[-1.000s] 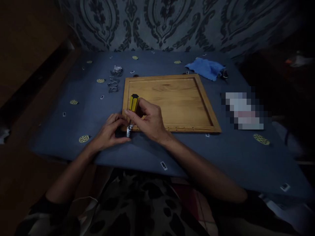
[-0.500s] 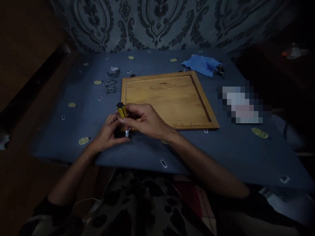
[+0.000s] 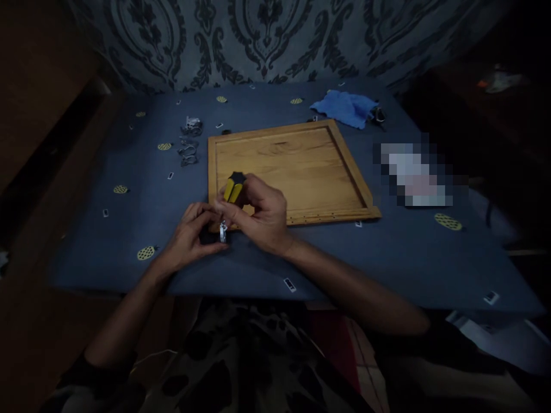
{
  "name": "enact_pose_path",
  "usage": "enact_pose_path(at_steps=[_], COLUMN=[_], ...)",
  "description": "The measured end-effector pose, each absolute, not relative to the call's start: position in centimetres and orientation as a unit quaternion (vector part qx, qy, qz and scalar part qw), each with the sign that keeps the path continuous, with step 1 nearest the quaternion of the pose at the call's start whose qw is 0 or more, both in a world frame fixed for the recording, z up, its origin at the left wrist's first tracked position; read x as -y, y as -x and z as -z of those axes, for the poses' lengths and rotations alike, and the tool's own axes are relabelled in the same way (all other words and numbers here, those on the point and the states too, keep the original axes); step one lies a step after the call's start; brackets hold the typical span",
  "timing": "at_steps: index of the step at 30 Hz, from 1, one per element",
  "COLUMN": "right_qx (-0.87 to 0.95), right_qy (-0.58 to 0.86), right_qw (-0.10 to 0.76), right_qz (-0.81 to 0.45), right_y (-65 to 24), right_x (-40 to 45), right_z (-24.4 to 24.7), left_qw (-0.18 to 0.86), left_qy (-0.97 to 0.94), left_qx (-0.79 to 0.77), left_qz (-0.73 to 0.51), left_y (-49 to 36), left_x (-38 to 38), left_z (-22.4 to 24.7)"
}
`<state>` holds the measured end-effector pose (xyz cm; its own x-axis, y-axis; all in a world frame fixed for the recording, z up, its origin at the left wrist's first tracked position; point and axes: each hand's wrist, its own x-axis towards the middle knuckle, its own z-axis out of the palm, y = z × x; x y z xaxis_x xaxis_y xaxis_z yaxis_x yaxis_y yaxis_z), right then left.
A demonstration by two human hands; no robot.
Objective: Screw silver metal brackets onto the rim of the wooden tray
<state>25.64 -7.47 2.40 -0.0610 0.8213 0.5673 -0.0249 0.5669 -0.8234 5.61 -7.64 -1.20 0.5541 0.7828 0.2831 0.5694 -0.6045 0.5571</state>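
My right hand (image 3: 262, 215) is closed around the yellow-and-black handle of a screwdriver (image 3: 234, 187), which leans with its butt end up and its tip pointing down toward my left hand. Between the thumb and fingers of my left hand (image 3: 189, 238) is a small shiny metal band, apparently a hose clamp (image 3: 222, 232). The clamp stands at the near-left corner of a framed wooden board (image 3: 293, 166). Fingers hide the screwdriver's shaft and tip, so I cannot tell whether it touches the clamp.
Several curled metal bands (image 3: 188, 150) lie left of the board. A blue cloth (image 3: 344, 108) with a dark object beside it lies at the back right. A blurred-out item (image 3: 413, 175) sits on the right of the blue tablecloth (image 3: 99, 246). Patterned fabric (image 3: 262, 40) hangs behind.
My right hand has moved slightly right and the screwdriver handle now tilts to the right. More of the metal clamp shows in my left hand. The whole view has shifted a little.
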Motion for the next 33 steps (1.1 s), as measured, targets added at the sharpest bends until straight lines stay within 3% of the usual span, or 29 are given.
enact_pose_path(at_steps=[10, 18, 33], right_qx=[0.63, 0.681, 0.675], right_qy=[0.304, 0.321, 0.3], right_qw=[0.564, 0.549, 0.554], right_qz=[-0.439, -0.362, -0.386], right_y=[-26.03, -26.01, -25.96], right_x=[6.74, 6.9, 7.06], right_z=[-2.84, -2.65, -2.75], left_qw=[0.206, 0.216, 0.212], left_qy=[-0.861, -0.856, -0.856], left_qx=[-0.381, -0.392, -0.391], left_qz=[-0.265, -0.259, -0.261], left_y=[-5.66, -5.66, -5.62], left_x=[7.78, 7.78, 7.72], left_z=[0.95, 0.74, 1.09])
